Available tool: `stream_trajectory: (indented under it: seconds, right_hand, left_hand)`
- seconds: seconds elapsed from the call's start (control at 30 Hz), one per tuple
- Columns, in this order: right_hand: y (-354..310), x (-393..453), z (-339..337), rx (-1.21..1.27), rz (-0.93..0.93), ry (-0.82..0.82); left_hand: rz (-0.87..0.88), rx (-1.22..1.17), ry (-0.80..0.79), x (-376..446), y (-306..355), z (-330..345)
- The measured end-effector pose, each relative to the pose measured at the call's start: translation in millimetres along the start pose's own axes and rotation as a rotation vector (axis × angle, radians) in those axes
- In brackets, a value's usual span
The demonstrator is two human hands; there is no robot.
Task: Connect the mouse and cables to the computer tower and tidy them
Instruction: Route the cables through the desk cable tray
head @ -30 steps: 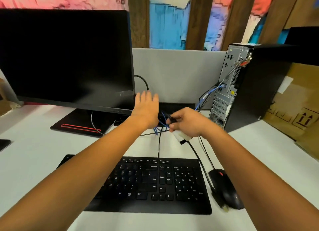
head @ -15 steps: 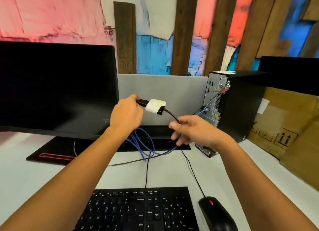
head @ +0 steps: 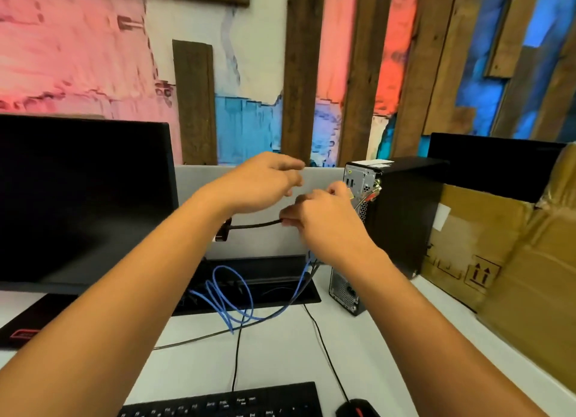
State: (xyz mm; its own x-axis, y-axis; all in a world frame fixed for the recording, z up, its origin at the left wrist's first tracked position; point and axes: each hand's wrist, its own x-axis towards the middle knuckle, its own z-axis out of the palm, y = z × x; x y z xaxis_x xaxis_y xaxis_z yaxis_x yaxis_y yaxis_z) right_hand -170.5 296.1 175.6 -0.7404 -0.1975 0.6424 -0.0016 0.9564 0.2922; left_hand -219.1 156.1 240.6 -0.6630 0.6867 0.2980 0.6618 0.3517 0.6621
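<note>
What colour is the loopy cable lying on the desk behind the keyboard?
Blue. The loopy cable shows best in the head view, coiled by the desk's cable slot.

I'm seeing the monitor (head: 84, 204) standing left, the computer tower (head: 396, 211) right — keyboard (head: 224, 402) and mouse (head: 358, 409) lying nearest, cardboard box (head: 486, 248) sitting beyond the tower.

Dark monitor (head: 84, 198) off to the left of the hands, screen blank, on a black base with red trim (head: 23, 326). Grey partition panel (head: 258, 242) straight behind the hands. Black keyboard (head: 224, 402) below them, at the near edge. Cardboard boxes (head: 486, 248) stacked to the right. Beyond: painted wall (head: 78, 58), pink and blue, crossed by dark wooden planks (head: 300, 73).
</note>
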Motion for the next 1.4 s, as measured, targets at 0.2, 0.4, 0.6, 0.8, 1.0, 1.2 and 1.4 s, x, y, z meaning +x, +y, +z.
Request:
stream_trajectory:
  seconds: [0.2,0.4,0.6,0.8,1.0,1.2,1.4]
  right_hand:
    - [-0.7,13.2,17.5,-0.033,-0.218,-0.082]
    - [26.5,1.0,24.3,0.031,-0.397,0.199]
    - [49.0,-10.8,24.2,0.002,-0.409,0.214]
    - [75.8,-20.6,6.3,0.175,-0.29,0.378]
    - [122.7,0.5,-18.3,0.171,0.319,0.199]
    - [127.4,-0.9,8.0,0.184,0.499,0.026]
    - [125.1,-2.3,21.6,0.152,0.494,0.139]
  left_hand:
    - [-0.145,-0.209,-0.209,42.6,-8.3,8.5]
    - [-0.22,-0.653,-0.42,63.6,-32.6,9.2]
    - [-0.131,-0.746,-0.441,72.6,-24.4,24.7]
    - [0.01,-0.566,-0.012,95.6,-17.4,55.7]
    - [0.07,-0.156,0.389,108.4,-29.9,72.0]
    - [0.103,0.012,0.526,112.9,-34.1,90.4]
    - [0.075,0.075,0.495,124.3,-34.8,127.1]
